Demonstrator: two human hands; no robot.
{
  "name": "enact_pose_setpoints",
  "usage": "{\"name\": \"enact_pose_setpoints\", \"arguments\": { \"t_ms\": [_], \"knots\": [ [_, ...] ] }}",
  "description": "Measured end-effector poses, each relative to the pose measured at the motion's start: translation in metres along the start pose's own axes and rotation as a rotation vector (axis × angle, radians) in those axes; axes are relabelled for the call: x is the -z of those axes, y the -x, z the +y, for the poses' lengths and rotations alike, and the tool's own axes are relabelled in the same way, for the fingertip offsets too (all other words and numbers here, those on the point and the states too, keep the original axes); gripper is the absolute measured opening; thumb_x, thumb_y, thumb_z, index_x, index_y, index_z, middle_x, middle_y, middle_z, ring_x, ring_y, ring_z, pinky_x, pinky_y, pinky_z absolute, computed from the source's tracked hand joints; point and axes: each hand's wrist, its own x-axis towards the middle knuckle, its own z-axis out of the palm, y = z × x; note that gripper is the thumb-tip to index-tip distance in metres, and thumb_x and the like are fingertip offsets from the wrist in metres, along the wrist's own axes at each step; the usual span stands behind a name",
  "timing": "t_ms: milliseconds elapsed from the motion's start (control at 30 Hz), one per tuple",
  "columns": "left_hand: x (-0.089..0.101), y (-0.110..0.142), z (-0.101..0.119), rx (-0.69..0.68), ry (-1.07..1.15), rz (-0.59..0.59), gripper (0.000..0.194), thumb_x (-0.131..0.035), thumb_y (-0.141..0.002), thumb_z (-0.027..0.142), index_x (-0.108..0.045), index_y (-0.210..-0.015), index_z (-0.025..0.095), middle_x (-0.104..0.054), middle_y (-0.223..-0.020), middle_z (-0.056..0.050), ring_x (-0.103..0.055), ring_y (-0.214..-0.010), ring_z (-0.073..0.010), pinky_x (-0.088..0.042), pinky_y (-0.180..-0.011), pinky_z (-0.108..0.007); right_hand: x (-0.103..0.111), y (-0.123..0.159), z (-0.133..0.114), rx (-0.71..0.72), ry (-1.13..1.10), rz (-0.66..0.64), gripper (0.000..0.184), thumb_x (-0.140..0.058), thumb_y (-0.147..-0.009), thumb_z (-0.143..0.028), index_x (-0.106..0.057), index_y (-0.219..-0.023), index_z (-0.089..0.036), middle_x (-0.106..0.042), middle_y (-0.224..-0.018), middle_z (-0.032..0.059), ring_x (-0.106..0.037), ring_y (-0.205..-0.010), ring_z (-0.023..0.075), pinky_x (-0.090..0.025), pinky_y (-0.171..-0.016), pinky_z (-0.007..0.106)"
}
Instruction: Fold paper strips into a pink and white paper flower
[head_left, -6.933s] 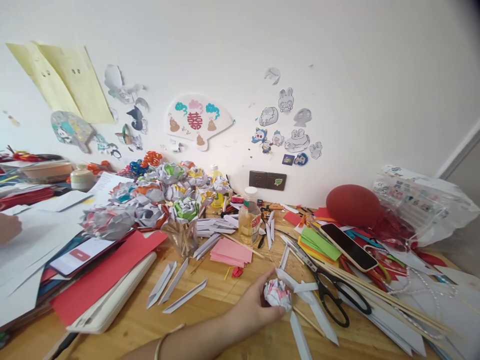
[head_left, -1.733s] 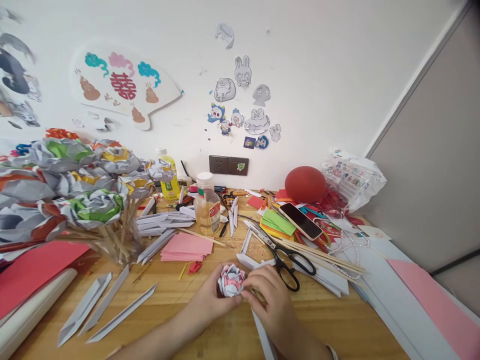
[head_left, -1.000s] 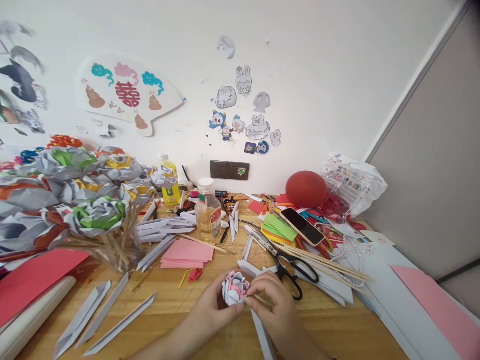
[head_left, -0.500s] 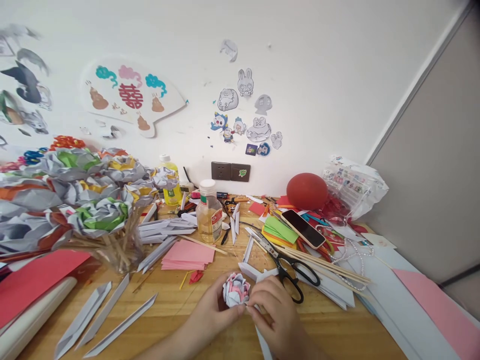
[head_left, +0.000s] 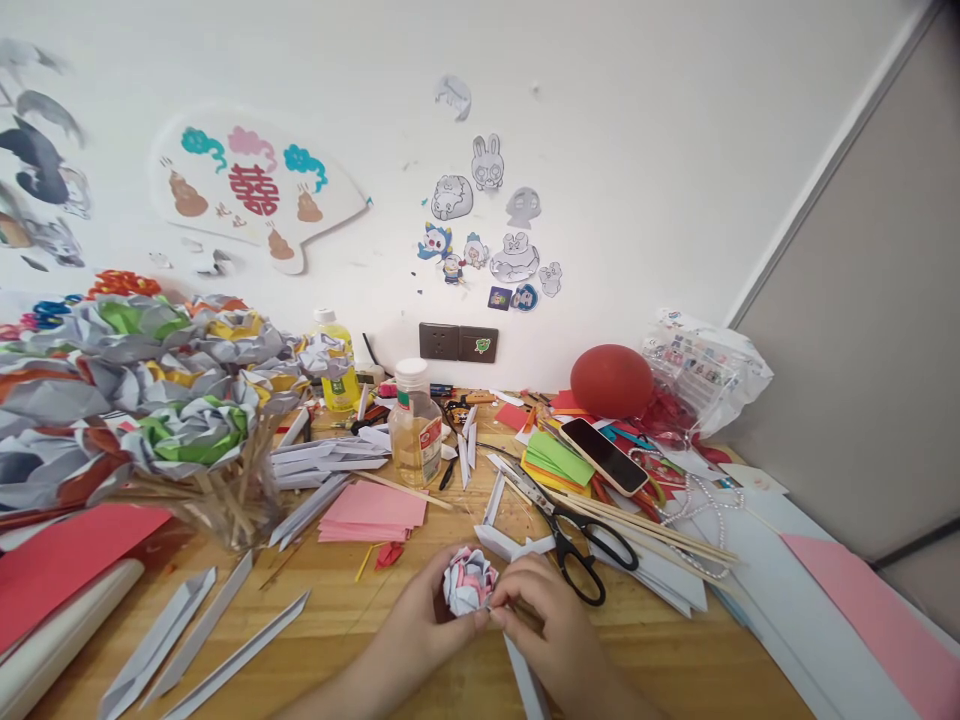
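A small paper flower point(head_left: 469, 582), white with pink between its petals, is held above the table's front half. My left hand point(head_left: 437, 610) is closed around its left side and underside. At the flower's lower right edge, the thumb and fingers of my right hand point(head_left: 541, 610) are pinched together; the bit of paper between them is mostly hidden. A folded white paper strip point(head_left: 525, 668) runs down beneath my right hand. Just right of that hand, black-handled scissors point(head_left: 574, 530) lie with their blades toward the back left.
Pink paper squares point(head_left: 373, 512) and a glass bottle point(head_left: 416, 430) stand behind my hands. A bunch of paper flowers point(head_left: 191, 430) fills the left. Folded strips point(head_left: 232, 655) lie front left. Wooden sticks point(head_left: 660, 530), a phone point(head_left: 604, 457) and a red balloon point(head_left: 611, 382) are at right.
The whole view has shifted slightly, so things sit a little further left. Both hands keep nearly the same hold on the flower; the right fingers have moved very slightly.
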Motion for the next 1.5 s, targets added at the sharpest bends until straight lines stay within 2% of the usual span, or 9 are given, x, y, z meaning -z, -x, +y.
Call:
{"name": "enact_pose_setpoints", "arguments": {
  "t_ms": [167, 333, 567, 667, 800, 900, 1333, 1433, 1500],
  "knots": [
    [-0.003, 0.001, 0.004, 0.017, -0.044, 0.023, 0.056, -0.079, -0.055, 0.042, -0.054, -0.099, 0.018, -0.066, -0.088, -0.005, -0.058, -0.086, -0.0243, -0.045, -0.081, -0.034, 0.000, 0.000, -0.005, 0.153, 0.262, 0.014, 0.016, -0.042, -0.088, -0.012, -0.051, -0.076, -0.019, -0.058, -0.075, 0.0027, -0.053, -0.071, 0.0164, -0.043, -0.064, 0.027],
    [-0.006, 0.003, 0.012, 0.041, -0.046, 0.034, 0.054, -0.079, -0.053, 0.041, -0.054, -0.095, 0.018, -0.065, -0.086, -0.005, -0.059, -0.084, -0.0244, -0.045, -0.079, -0.034, -0.002, 0.002, -0.005, 0.356, 0.524, 0.103, 0.015, -0.042, -0.085, -0.007, -0.050, -0.078, -0.018, -0.058, -0.071, 0.0046, -0.052, -0.068, 0.0190, -0.040, -0.066, 0.034],
    [-0.005, 0.003, 0.014, 0.041, -0.046, 0.047, 0.054, -0.079, -0.054, 0.043, -0.056, -0.095, 0.017, -0.066, -0.086, -0.005, -0.059, -0.084, -0.0250, -0.045, -0.077, -0.033, -0.006, -0.002, -0.009, 0.448, 0.675, 0.213, 0.019, -0.045, -0.083, -0.003, -0.054, -0.076, -0.018, -0.059, -0.061, 0.0020, -0.051, -0.060, 0.0165, -0.041, -0.067, 0.035],
    [-0.004, 0.002, 0.011, 0.053, -0.022, 0.052, 0.057, -0.079, -0.053, 0.044, -0.054, -0.097, 0.017, -0.066, -0.085, -0.004, -0.059, -0.083, -0.0242, -0.045, -0.076, -0.032, -0.007, -0.001, -0.008, 0.333, 0.443, 0.192, 0.018, -0.045, -0.082, -0.006, -0.056, -0.074, -0.018, -0.059, -0.063, 0.0021, -0.052, -0.060, 0.0154, -0.043, -0.062, 0.030],
    [-0.004, 0.001, 0.008, 0.049, 0.016, 0.027, 0.054, -0.080, -0.052, 0.044, -0.054, -0.092, 0.017, -0.064, -0.081, -0.003, -0.058, -0.078, -0.0214, -0.045, -0.073, -0.030, -0.006, 0.000, -0.005, -0.100, 0.001, 0.106, 0.013, -0.052, -0.078, -0.012, -0.058, -0.067, -0.018, -0.059, -0.065, 0.0011, -0.056, -0.063, 0.0143, -0.046, -0.059, 0.024],
    [-0.004, 0.000, 0.007, 0.034, 0.024, 0.016, 0.052, -0.080, -0.052, 0.043, -0.055, -0.089, 0.017, -0.063, -0.078, -0.002, -0.057, -0.075, -0.0197, -0.045, -0.071, -0.028, -0.004, -0.001, -0.003, -0.265, -0.137, 0.022, 0.008, -0.058, -0.074, -0.015, -0.060, -0.067, -0.017, -0.058, -0.066, 0.0009, -0.057, -0.063, 0.0148, -0.046, -0.059, 0.024],
    [-0.004, 0.002, 0.011, 0.024, -0.026, -0.033, 0.045, -0.078, -0.057, 0.042, -0.055, -0.086, 0.018, -0.059, -0.076, 0.000, -0.054, -0.073, -0.0180, -0.043, -0.068, -0.027, -0.002, 0.000, -0.005, -0.254, -0.141, 0.006, 0.013, -0.052, -0.080, -0.021, -0.058, -0.068, -0.017, -0.058, -0.069, 0.0023, -0.056, -0.068, 0.0165, -0.045, -0.065, 0.025],
    [-0.003, 0.001, 0.007, 0.024, -0.032, -0.022, 0.046, -0.078, -0.056, 0.044, -0.055, -0.086, 0.018, -0.058, -0.075, 0.000, -0.053, -0.072, -0.0176, -0.042, -0.067, -0.027, -0.006, 0.003, 0.004, -0.296, -0.183, 0.003, 0.014, -0.053, -0.079, -0.024, -0.057, -0.068, -0.017, -0.058, -0.067, 0.0018, -0.056, -0.066, 0.0166, -0.045, -0.062, 0.025],
    [-0.002, 0.000, 0.001, 0.026, -0.002, -0.020, 0.049, -0.080, -0.053, 0.046, -0.055, -0.084, 0.018, -0.057, -0.075, 0.000, -0.053, -0.071, -0.0176, -0.042, -0.066, -0.027, -0.010, 0.006, 0.013, -0.295, -0.224, -0.025, 0.007, -0.057, -0.077, -0.022, -0.058, -0.072, -0.017, -0.059, -0.069, 0.0017, -0.057, -0.067, 0.0165, -0.046, -0.063, 0.025]
  ]
}}
